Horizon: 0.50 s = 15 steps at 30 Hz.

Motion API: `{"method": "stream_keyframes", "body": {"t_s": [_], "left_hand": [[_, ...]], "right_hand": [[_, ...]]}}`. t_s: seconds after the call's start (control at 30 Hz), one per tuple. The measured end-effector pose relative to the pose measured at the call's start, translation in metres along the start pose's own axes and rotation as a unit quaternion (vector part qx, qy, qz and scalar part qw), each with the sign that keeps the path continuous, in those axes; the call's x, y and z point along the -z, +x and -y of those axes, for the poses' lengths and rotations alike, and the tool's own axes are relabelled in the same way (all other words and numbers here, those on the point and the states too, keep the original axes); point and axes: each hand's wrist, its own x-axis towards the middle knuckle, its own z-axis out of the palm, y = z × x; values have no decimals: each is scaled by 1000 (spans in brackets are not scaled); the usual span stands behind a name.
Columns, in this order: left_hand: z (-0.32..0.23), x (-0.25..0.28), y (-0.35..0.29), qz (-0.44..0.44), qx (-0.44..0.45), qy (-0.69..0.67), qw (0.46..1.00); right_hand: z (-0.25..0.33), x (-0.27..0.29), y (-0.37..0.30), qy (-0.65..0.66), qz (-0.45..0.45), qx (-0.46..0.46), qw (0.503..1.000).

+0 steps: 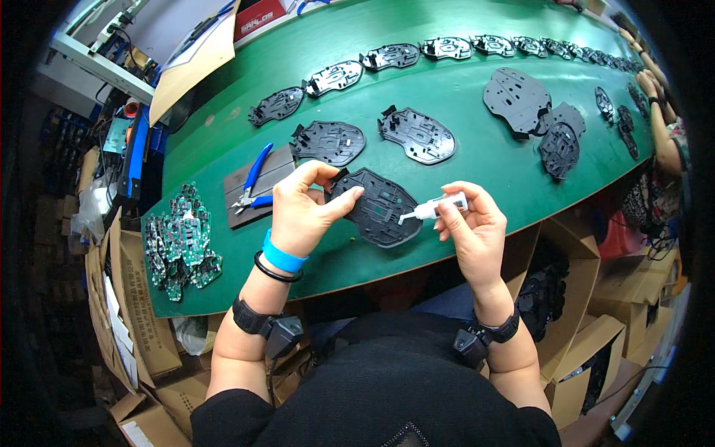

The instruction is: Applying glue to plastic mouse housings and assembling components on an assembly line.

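Note:
My left hand [311,203] pinches the left end of a black plastic shell [380,216] shaped like a mouse base, tilting it over the table's near edge. In my right hand [473,223] is a small white glue bottle [449,204] with a thin nozzle, its tip pointing at the right part of the shell's inner side. Whether the tip touches the plastic I cannot tell. Two similar black shells [417,135] lie just beyond my hands. Blue-handled cutters [257,170] rest on a dark plate [277,165] to the left of my left hand.
A heap of green circuit boards [185,242] lies at the table's left end. A long row of shells [391,56] runs along the green table [462,89]. Flat black parts [516,100] are stacked at right. Cardboard boxes [581,372] stand below; another person's arm [661,130] shows far right.

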Motion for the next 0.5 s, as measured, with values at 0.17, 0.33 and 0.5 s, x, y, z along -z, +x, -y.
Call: {"method": "stream_keyframes", "body": {"t_s": [0.17, 0.33, 0.5], "left_hand": [[6, 1, 2, -3, -8, 22, 1000], [19, 3, 6, -4, -22, 90, 996], [35, 3, 7, -35, 19, 130, 991]], "right_hand": [[2, 10, 2, 6, -28, 10, 1000], [2, 24, 10, 4, -50, 25, 998], [3, 47, 22, -7, -102, 66, 993]]}}
